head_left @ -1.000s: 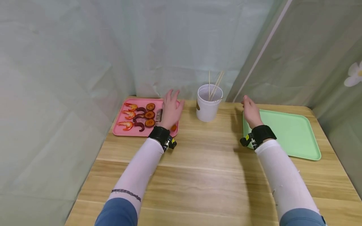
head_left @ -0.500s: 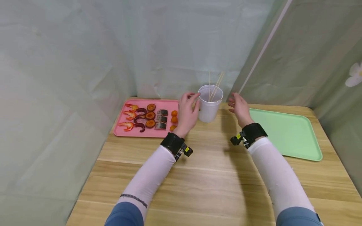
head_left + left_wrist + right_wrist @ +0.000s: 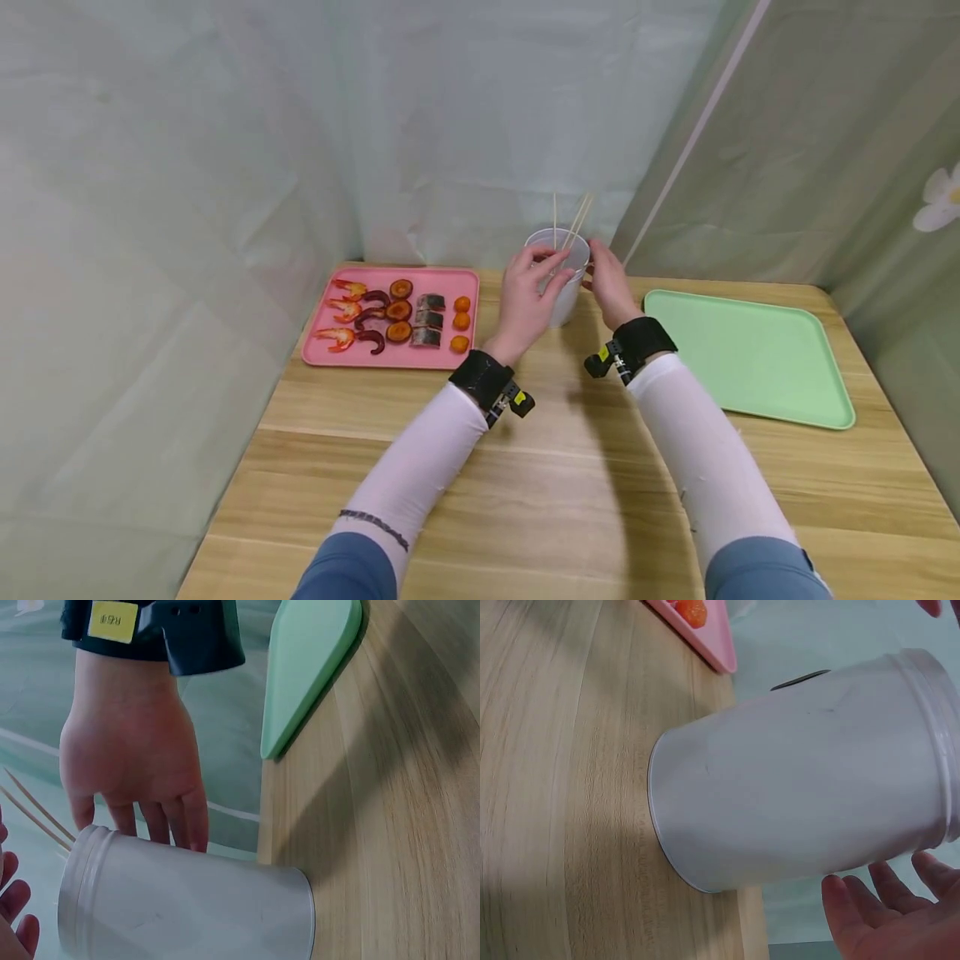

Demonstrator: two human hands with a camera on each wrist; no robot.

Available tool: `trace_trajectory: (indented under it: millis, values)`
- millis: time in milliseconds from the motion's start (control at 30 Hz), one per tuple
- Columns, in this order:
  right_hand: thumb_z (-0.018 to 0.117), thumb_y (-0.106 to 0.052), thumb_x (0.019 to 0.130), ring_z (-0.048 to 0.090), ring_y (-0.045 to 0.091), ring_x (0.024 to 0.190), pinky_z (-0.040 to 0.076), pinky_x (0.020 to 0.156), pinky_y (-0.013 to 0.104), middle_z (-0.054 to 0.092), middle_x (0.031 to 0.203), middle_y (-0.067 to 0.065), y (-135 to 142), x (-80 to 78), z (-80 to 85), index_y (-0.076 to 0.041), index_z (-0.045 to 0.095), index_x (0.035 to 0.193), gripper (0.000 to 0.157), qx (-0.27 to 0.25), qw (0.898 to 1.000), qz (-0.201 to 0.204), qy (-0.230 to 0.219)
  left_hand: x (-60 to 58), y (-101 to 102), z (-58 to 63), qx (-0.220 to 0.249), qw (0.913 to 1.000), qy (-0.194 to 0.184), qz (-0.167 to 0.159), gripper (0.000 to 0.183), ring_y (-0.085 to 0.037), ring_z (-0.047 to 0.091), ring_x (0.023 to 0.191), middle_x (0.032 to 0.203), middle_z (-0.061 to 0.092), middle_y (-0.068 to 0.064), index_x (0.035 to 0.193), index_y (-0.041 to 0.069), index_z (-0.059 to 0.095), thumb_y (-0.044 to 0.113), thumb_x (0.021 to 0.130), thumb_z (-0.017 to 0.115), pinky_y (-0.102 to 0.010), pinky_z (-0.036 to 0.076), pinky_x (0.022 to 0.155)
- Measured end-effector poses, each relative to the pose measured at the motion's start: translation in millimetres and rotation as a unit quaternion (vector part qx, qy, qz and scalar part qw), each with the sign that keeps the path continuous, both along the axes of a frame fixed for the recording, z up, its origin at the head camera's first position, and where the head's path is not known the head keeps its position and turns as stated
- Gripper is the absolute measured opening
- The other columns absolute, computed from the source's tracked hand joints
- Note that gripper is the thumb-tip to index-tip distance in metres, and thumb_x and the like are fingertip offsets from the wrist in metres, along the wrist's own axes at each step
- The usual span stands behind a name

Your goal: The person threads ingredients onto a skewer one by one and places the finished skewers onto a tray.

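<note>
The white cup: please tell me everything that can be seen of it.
The white cup is round, smooth and plastic-looking, narrower at the base, with a ridge below its rim. A dark mark faces the pink tray. It stands upright on the wooden table, between that tray and the green tray, with thin sticks inside. The left hand is at its rim, the right hand beside its wall; contact is unclear.

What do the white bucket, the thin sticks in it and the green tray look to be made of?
White bucket: probably plastic, though coated card is possible; smooth, dull walls and a ridged rim. Thin sticks: likely bamboo or wood, unpainted, from their pale tan colour. Green tray: apparently moulded plastic, matt, given its even colour and raised edge.
</note>
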State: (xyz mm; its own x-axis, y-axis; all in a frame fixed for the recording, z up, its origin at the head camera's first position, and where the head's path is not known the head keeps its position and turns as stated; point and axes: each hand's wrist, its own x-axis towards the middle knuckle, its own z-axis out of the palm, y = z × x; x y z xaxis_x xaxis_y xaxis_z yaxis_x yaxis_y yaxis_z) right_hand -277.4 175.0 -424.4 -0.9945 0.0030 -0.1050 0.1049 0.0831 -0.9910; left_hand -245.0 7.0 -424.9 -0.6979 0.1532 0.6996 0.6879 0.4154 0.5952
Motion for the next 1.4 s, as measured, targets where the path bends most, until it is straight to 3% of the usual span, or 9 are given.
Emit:
trace_trajectory:
  millis: [333, 500, 733, 900, 1100, 1267, 1400]
  values:
    - [0.022, -0.053, 0.117, 0.023, 0.035, 0.159, 0.028, 0.126, 0.052, 0.018, 0.176, 0.01, -4.1, -6.3, -7.7, -0.008, 0.018, 0.171, 0.071, 0.02, 1.0, 0.013, -0.011, -0.2, 4.5, 2.4, -0.016, 0.9998, 0.002, -0.009, 0.03, -0.029, 0.061, 0.116, 0.122, 0.067, -0.012, 0.125, 0.003, 0.079, 0.015, 0.098, 0.08, -0.036, 0.046, 0.097]
    - [0.021, -0.056, 0.116, 0.022, 0.026, 0.159, 0.03, 0.125, 0.047, 0.018, 0.177, 0.009, -8.2, -6.1, -9.7, -0.007, 0.016, 0.171, 0.074, 0.046, 0.999, 0.005, -0.003, 0.0, 6.4, 4.1, -0.022, 0.9997, -0.003, -0.008, 0.028, -0.027, 0.062, 0.117, 0.121, 0.069, -0.012, 0.124, 0.004, 0.079, 0.017, 0.099, 0.079, -0.032, 0.047, 0.101]
    - [0.019, -0.056, 0.116, 0.005, 0.019, 0.163, 0.007, 0.13, 0.038, 0.009, 0.178, 0.006, -10.6, -5.7, -13.0, -0.009, 0.013, 0.171, 0.073, 0.069, 0.998, 0.003, 0.014, -0.8, 9.5, 6.8, -0.031, 0.9995, -0.01, -0.007, 0.021, -0.024, 0.062, 0.113, 0.115, 0.07, -0.009, 0.118, 0.007, 0.083, 0.018, 0.1, 0.079, -0.029, 0.048, 0.096]
    - [0.018, -0.057, 0.115, 0.014, 0.021, 0.162, 0.012, 0.13, 0.039, 0.02, 0.176, 0.011, -9.5, -6.6, -14.3, -0.003, 0.023, 0.169, 0.076, 0.075, 0.997, -0.006, 0.016, -3.8, 11.4, 6.9, -0.031, 0.9995, -0.009, -0.002, 0.018, -0.023, 0.063, 0.112, 0.114, 0.072, -0.007, 0.113, 0.008, 0.084, 0.019, 0.1, 0.079, -0.027, 0.047, 0.098]
    - [0.015, -0.055, 0.115, 0.012, 0.02, 0.162, 0.014, 0.129, 0.04, 0.012, 0.178, 0.006, -7.0, -5.5, -15.1, -0.009, 0.012, 0.172, 0.073, 0.079, 0.997, -0.001, 0.004, -5.6, 13.5, 8.1, -0.042, 0.999, -0.013, -0.003, 0.018, -0.021, 0.066, 0.109, 0.114, 0.074, -0.006, 0.113, 0.007, 0.083, 0.019, 0.101, 0.077, -0.024, 0.048, 0.094]
    - [0.018, -0.057, 0.115, 0.026, 0.025, 0.155, 0.023, 0.125, 0.043, 0.028, 0.171, 0.014, -5.9, -6.5, -17.2, -0.005, 0.023, 0.169, 0.075, 0.075, 0.997, -0.012, 0.008, -4.7, 13.5, 9.4, -0.059, 0.998, -0.021, -0.006, 0.017, -0.019, 0.069, 0.105, 0.115, 0.075, -0.004, 0.115, 0.008, 0.082, 0.019, 0.103, 0.075, -0.021, 0.05, 0.091]
    - [0.019, -0.057, 0.115, 0.027, 0.025, 0.155, 0.025, 0.124, 0.043, 0.028, 0.171, 0.015, -7.2, -8.6, -18.5, -0.003, 0.026, 0.168, 0.076, 0.08, 0.997, -0.003, 0.013, -3.8, 10.9, 9.8, -0.068, 0.9975, -0.02, -0.003, 0.016, -0.018, 0.072, 0.105, 0.115, 0.077, -0.005, 0.115, 0.007, 0.081, 0.016, 0.104, 0.074, -0.021, 0.051, 0.092]
